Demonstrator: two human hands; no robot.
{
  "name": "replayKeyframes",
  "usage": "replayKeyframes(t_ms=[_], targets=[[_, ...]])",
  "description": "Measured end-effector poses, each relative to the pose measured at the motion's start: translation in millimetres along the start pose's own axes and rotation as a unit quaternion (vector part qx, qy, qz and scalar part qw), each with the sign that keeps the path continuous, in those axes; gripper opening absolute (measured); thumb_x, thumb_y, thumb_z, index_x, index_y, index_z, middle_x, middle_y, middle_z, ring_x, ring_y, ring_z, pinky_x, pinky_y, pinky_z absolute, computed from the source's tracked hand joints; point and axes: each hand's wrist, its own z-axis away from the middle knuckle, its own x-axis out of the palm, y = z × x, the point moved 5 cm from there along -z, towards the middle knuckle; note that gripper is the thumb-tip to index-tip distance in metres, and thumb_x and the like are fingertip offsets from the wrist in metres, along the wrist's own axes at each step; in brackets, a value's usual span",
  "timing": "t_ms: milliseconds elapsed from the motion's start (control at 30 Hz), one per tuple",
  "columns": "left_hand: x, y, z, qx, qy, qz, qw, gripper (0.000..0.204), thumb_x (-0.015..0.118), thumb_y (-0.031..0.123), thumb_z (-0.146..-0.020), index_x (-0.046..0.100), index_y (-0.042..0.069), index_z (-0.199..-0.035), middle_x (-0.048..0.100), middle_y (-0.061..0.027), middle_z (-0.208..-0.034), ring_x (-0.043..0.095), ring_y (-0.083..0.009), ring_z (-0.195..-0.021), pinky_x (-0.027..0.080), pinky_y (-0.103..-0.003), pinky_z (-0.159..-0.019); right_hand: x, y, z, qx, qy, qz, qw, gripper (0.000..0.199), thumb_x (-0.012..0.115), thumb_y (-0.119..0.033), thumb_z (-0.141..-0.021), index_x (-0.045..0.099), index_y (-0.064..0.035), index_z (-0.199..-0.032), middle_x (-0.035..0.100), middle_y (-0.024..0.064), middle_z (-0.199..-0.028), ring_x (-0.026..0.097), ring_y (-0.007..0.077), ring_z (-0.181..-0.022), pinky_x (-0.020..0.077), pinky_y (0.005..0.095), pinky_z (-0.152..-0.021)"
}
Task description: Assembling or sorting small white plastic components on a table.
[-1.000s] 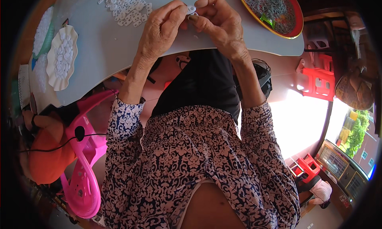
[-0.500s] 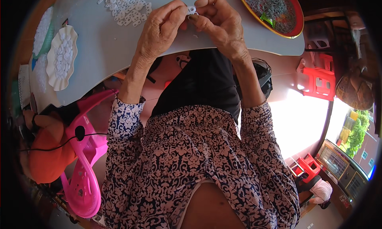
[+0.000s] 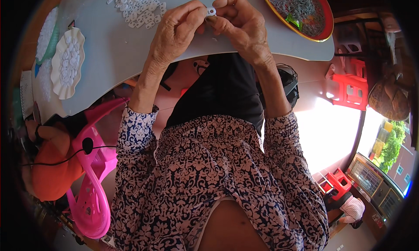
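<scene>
A small white plastic piece with a round hole [image 3: 211, 11] is pinched between my two hands, above the front edge of the grey table [image 3: 126, 54]. My left hand [image 3: 180, 29] grips its left side with thumb and forefinger. From the other side, my right hand [image 3: 242, 27] closes thumb and forefinger on it; the thumbnail looks dark. My fingers cover much of the piece. Beyond my left hand lies a loose heap of similar white plastic pieces [image 3: 139, 6]. Close to my right hand stands a red, yellow-rimmed tray [image 3: 323, 16] with many thin grey metal pins [image 3: 301, 11] and a bright green scrap.
A cream wavy-edged dish [image 3: 65, 94] of white parts sits at the table's left, beside clear bags [image 3: 47, 30]. A pink plastic chair [image 3: 94, 198] and a person in orange [image 3: 54, 168] are at left. Red stools [image 3: 351, 91] stand on the floor at right.
The white piece has turned slightly between my fingertips, so its hole now shows a little more to the right. Both hands stay in nearly the same place.
</scene>
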Motion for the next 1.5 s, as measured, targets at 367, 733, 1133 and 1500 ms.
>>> replayKeyframes(t_ms=[367,733,1133,1500], targets=[[1.4,-3.1,1.6,-0.038,-0.006,0.071,0.997,0.025,0.048,0.024,-0.092,0.052,0.002,-0.081,0.046,-0.0013,-0.061,0.042,-0.0092,-0.056,0.036,-0.026,-0.052,5.0,0.2,-1.4,-0.05,-0.011,0.03,0.998,0.039,0.071,-0.008,-0.08,0.051,-0.0012,-0.112,0.056,-0.0007,-0.077,0.056,0.0039,-0.07,0.0472,0.0175,-0.063],[0.0,-4.7,3.3,-0.026,-0.006,0.048,0.998,0.027,0.049,0.025,-0.093,0.052,0.001,-0.081,0.044,-0.0008,-0.06,0.039,-0.0094,-0.056,0.035,-0.026,-0.053,9.6,-1.5,1.1,-0.041,0.025,0.072,0.996,0.029,0.068,-0.004,-0.082,0.053,0.0002,-0.106,0.058,0.001,-0.079,0.058,0.0046,-0.073,0.0489,0.0186,-0.065],[0.4,-1.4,1.4,-0.039,-0.036,0.054,0.997,0.028,0.048,0.027,-0.093,0.054,0.001,-0.084,0.05,-0.0032,-0.061,0.047,-0.0106,-0.058,0.039,-0.026,-0.055,8.7,-1.3,1.7,-0.058,0.01,0.09,0.994,0.025,0.065,-0.004,-0.083,0.052,0.0024,-0.104,0.065,0.0062,-0.082,0.065,0.0108,-0.079,0.0514,0.0228,-0.069],[2.8,-3.9,3.4,-0.054,-0.039,0.048,0.997,0.032,0.046,0.03,-0.093,0.053,0.001,-0.084,0.049,-0.0034,-0.061,0.045,-0.0109,-0.058,0.038,-0.027,-0.055,11.5,-13.0,6.1,-0.082,0.034,0.202,0.975,0.02,0.064,-0.005,-0.083,0.052,0.0032,-0.097,0.068,0.0089,-0.074,0.067,0.0142,-0.071,0.0525,0.025,-0.064]])
